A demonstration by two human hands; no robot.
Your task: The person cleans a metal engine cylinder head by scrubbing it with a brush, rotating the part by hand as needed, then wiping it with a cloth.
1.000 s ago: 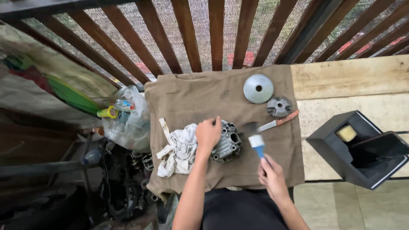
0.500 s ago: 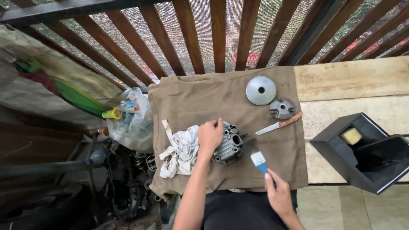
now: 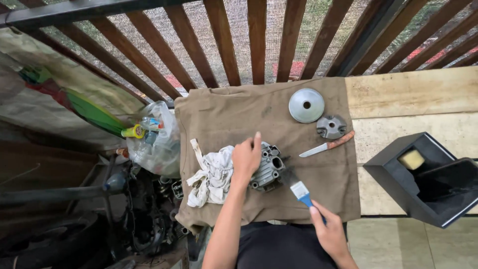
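— So, from the head camera, where is the part?

— On the brown cloth (image 3: 234,112), the grey cast metal engine part (image 3: 267,168) lies just right of the white rag (image 3: 213,178). The left hand (image 3: 245,158) rests on its near-left side, fingers spread and pressing down rather than wrapped around it.

— How would it handle?

— Heavy and rigid, I judge, with ports and bolt lugs that give firm edges to take hold of; possibly greasy. Its long axis runs from lower left to upper right, open ports facing up.

— And the other hand?

— The right hand (image 3: 329,234) is closed around the blue handle of a paintbrush (image 3: 298,187). The brush slants up and left, dark bristles touching the part's right edge.

— Anything else in view?

— A knife (image 3: 326,146), a round metal disc (image 3: 306,105) and a smaller grey plate (image 3: 330,126) lie apart, farther up the cloth.
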